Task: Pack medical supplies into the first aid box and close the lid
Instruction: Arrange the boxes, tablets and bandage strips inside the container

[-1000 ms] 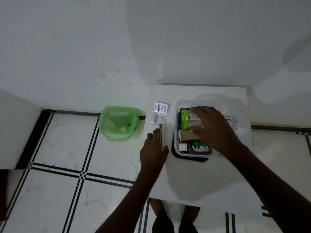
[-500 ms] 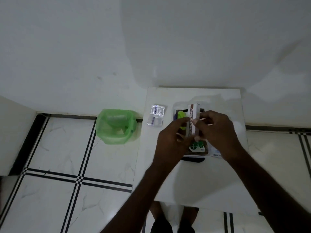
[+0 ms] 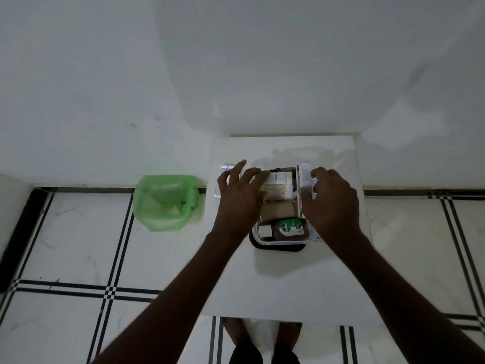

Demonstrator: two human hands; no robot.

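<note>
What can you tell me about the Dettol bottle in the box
The Dettol bottle is small, with dark brown contents showing through and a green label carrying white lettering. It lies on its side at the near end of the clear first aid box, its whitish cap pointing to the left. Above it sits a tan roll. Neither the left hand nor the right hand appears to touch it; the right wrist passes close beside its base.
</note>
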